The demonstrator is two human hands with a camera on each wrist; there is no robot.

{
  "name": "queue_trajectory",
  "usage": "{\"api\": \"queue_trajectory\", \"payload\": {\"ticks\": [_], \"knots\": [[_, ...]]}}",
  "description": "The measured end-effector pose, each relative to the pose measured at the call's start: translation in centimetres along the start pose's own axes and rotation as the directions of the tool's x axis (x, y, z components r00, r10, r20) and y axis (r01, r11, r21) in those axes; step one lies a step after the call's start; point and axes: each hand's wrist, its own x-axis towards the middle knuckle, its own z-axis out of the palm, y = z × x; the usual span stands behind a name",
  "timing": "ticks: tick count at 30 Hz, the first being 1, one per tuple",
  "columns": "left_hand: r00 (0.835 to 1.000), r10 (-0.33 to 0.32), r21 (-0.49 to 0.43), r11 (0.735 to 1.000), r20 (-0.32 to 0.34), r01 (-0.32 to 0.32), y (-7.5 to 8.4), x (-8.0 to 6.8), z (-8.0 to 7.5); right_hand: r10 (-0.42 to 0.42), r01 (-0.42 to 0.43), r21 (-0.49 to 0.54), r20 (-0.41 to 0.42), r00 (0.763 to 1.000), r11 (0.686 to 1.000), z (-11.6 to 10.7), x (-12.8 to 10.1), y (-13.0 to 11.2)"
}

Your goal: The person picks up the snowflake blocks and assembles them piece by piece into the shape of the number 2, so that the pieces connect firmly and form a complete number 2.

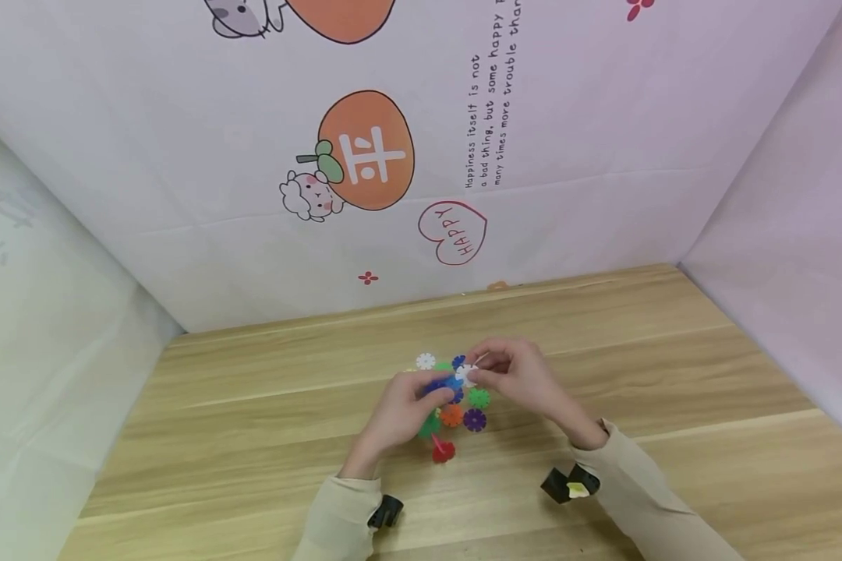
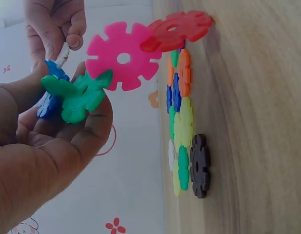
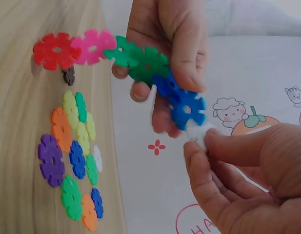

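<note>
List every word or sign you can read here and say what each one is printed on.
"HAPPY": in the red heart on the backdrop cloth.
"Happiness itself is not a bad thing, but some happy t… many times more trouble than…": vertical lines on the cloth, cut off at the top.
White Chinese-looking character on the orange fruit: uncertain.
Plastic snowflake pieces: no text.

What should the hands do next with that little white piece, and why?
Probably slide the white disc, pinched by the right hand, into a slot of the end blue disc. The left hand grips the chain, and white already touches blue.
</note>
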Motion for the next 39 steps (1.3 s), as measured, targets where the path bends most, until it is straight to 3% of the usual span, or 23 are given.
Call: {"api": "queue_trajectory", "payload": {"ticks": [5, 17, 25, 32, 39], "knots": [[1.000, 0.004, -0.007, 1.000, -0.003, -0.004, 0.1, 0.0, 0.0, -0.040, 0.040, 0.003, -0.031, 0.999, 0.999, 0.4, 0.0, 0.0], [0.998, 0.013, -0.045, 0.999, 0.057, -0.010, 0.4, 0.1, -0.4, -0.014, 0.014, 0.027, -0.033, 0.999, 1.000, 0.4, 0.0, 0.3], [1.000, -0.008, -0.002, 1.000, 0.000, 0.008, 3.3, -0.8, -0.4, -0.009, 0.009, 0.019, 0.001, 1.000, 1.000, 0.5, -0.1, 0.2], [1.000, -0.018, 0.012, 1.000, -0.006, 0.018, 0.0, 0.0, -0.2, -0.021, 0.021, 0.003, -0.006, 1.000, 1.000, 0.3, 0.0, 0.4], [0.999, -0.016, 0.079, 0.997, -0.043, 0.019, 0.0, -0.2, -0.5, 0.016, -0.019, -0.053, -0.044, 0.999, 0.998, -0.1, 0.3, 1.4]]}}
